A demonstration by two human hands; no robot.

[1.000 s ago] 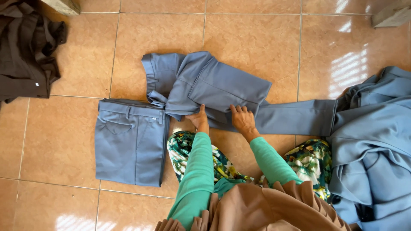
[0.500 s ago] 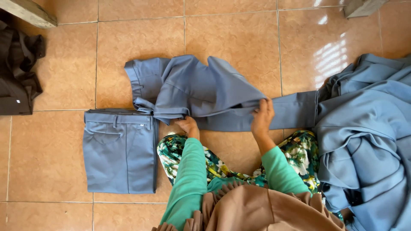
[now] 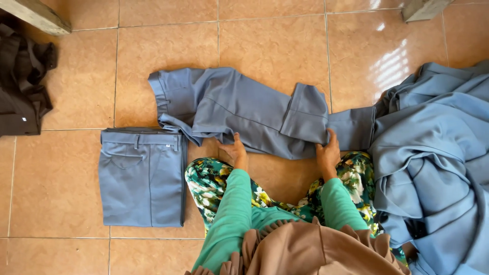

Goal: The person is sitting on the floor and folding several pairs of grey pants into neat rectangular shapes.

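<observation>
Now grey-blue trousers (image 3: 244, 109) spread flat, leg cuff folded back.

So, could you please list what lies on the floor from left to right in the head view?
Dark brown garment → folded blue-grey trousers → unfolded blue-grey trousers, with left hand then right hand on them → heap of blue-grey cloth.

Folded blue-grey trousers (image 3: 141, 175) lie flat on the tiled floor (image 3: 275, 40) toward its left edge, a dark brown garment (image 3: 23, 86) bunched at the far left edge, a heap of blue-grey cloth (image 3: 438, 163) along the right edge, wooden pieces (image 3: 35, 15) at both top corners.
</observation>
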